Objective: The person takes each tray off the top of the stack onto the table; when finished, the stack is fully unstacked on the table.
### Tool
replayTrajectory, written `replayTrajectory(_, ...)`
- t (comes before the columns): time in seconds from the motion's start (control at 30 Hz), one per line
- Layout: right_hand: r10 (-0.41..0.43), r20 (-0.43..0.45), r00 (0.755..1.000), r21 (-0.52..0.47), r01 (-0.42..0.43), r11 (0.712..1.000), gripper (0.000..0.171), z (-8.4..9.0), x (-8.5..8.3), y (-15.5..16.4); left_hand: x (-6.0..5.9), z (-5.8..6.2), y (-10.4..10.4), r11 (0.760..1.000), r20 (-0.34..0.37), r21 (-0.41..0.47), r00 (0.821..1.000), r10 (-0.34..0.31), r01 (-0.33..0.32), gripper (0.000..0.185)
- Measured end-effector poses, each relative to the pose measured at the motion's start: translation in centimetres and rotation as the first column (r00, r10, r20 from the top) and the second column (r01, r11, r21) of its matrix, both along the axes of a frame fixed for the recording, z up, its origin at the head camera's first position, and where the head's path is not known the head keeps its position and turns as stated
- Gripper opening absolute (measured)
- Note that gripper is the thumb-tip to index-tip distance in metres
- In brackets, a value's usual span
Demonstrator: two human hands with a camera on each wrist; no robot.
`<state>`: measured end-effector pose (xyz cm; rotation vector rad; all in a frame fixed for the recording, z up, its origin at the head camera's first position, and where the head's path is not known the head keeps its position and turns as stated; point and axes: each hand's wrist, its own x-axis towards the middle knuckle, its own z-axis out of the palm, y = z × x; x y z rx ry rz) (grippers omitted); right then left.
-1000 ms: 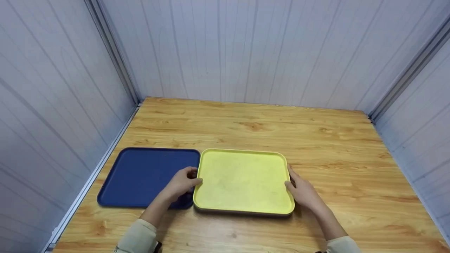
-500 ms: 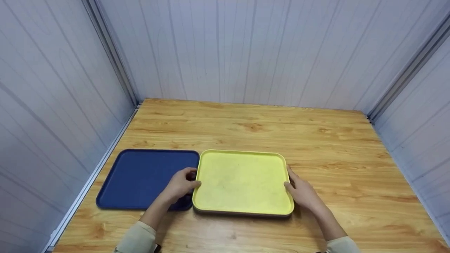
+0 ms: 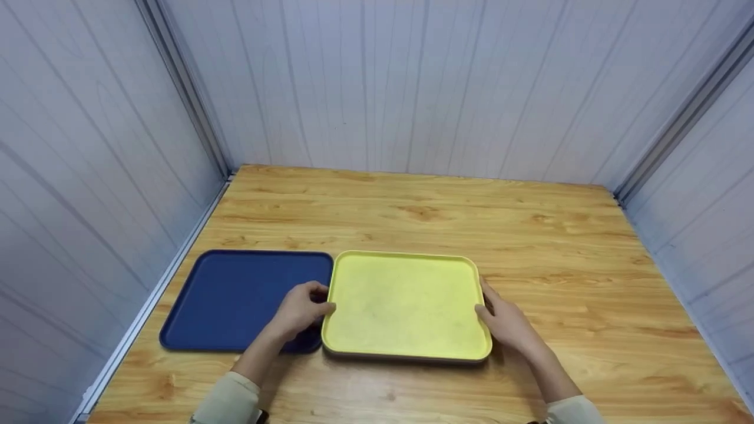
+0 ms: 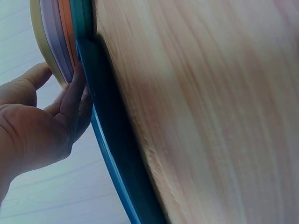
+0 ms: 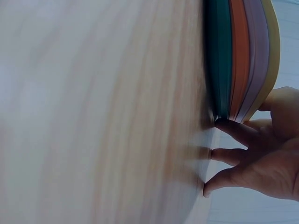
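A stack of trays with a yellow tray (image 3: 406, 303) on top lies on the wooden table (image 3: 412, 206) near its front edge. The wrist views show lavender, orange and teal trays under it (image 5: 240, 56). My left hand (image 3: 300, 311) grips the stack's left edge, thumb by the yellow rim and fingers (image 4: 74, 95) against the lower trays. My right hand (image 3: 506, 323) grips the right edge, thumb on top and fingers (image 5: 231, 128) at the bottom tray. A dark blue tray (image 3: 235, 297) lies flat just left of the stack, partly under my left hand.
Pale panelled walls close the table in on the left, back and right, with a metal rail (image 3: 147, 306) along the left side. Bare wood stretches behind and to the right of the trays.
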<state>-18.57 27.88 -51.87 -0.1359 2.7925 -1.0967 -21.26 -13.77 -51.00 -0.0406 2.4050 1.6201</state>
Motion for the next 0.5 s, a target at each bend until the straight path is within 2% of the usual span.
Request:
replayTrajectory(0.2,0.000,0.000,1.000,-0.009,0.000,1.000,0.064,-0.11,-0.04,-0.06,0.04,0.00,-0.02,1.000,0.016,-0.013,1.000,0.020,-0.020,0.018)
replayTrajectory(0.5,0.000,-0.010,1.000,-0.036,0.000,0.999,0.065,-0.26,-0.09,-0.03,0.03,0.26,0.12,0.999,0.010,-0.049,1.000,0.016,-0.015,0.013)
